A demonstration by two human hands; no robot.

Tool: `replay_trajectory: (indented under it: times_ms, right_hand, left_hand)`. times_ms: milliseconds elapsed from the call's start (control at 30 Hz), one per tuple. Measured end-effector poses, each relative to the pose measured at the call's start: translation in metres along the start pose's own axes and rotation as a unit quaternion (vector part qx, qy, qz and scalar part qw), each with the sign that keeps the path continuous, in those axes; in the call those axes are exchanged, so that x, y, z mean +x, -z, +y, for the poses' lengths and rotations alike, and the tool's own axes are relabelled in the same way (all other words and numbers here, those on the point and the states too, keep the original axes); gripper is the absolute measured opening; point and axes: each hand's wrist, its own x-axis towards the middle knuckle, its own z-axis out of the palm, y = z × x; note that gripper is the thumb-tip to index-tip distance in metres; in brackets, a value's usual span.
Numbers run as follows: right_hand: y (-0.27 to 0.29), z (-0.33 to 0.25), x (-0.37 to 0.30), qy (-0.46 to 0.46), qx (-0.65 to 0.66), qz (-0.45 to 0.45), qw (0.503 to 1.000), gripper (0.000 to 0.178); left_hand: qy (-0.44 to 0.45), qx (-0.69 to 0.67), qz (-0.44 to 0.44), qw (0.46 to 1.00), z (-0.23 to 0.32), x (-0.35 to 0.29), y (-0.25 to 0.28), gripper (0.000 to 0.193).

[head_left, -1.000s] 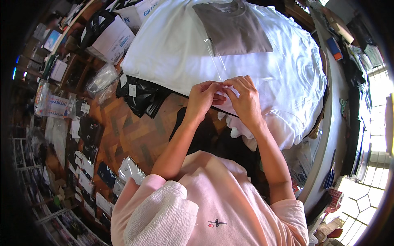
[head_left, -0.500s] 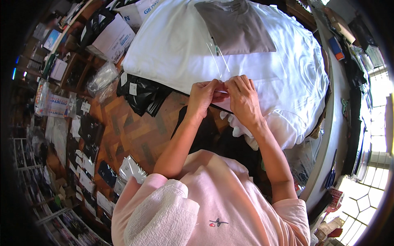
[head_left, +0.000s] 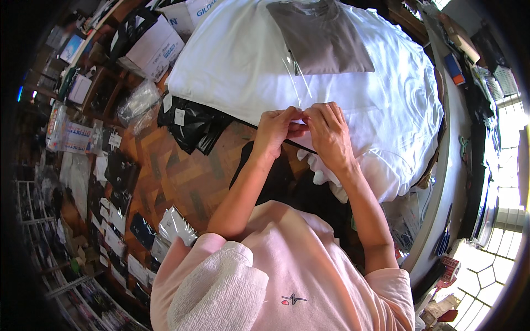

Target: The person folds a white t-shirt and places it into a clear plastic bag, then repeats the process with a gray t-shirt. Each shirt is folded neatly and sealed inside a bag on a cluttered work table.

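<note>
My left hand [head_left: 274, 129] and my right hand [head_left: 330, 132] meet at the near edge of a surface covered in white cloth [head_left: 232, 71]. Fingertips of both are pinched together, nearly touching. From them a clear plastic bag [head_left: 302, 88] seems to stretch away over the cloth; only its bright glints and faint edges show, and its exact outline is hard to tell. Just beyond lies a folded grey-brown T-shirt [head_left: 331, 41], its near edge by the plastic. What exactly sits between the fingertips is too small to make out.
Black plastic packages [head_left: 190, 124] lie on the floor left of the white cloth. Further left are a cardboard box [head_left: 154, 49], clear plastic wrap [head_left: 138, 102] and several packed garments. A grey ledge [head_left: 441, 165] with scissors [head_left: 443, 240] runs along the right, near a barred window.
Both hands stay pinched at almost the same spot. The glints on the plastic have shifted slightly to the right, and the whole view has moved a little.
</note>
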Motion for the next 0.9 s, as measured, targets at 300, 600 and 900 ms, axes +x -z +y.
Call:
replay_trajectory:
  times_ms: [300, 600, 900]
  right_hand:
    - [0.0, 0.002, -0.005, -0.004, 0.007, -0.016, 1.0, 0.028]
    - [0.012, -0.006, -0.016, -0.063, 0.096, 0.027, 0.993, 0.022]
    - [0.009, -0.011, 0.001, -0.075, 0.073, 0.027, 0.994, 0.015]
  left_hand:
    - [-0.013, -0.004, 0.005, 1.0, -0.002, -0.001, -0.003, 0.023]
    - [-0.024, 0.01, 0.006, 1.0, -0.005, 0.0, -0.003, 0.025]
    - [-0.047, 0.023, -0.001, 0.999, -0.007, 0.0, -0.003, 0.025]
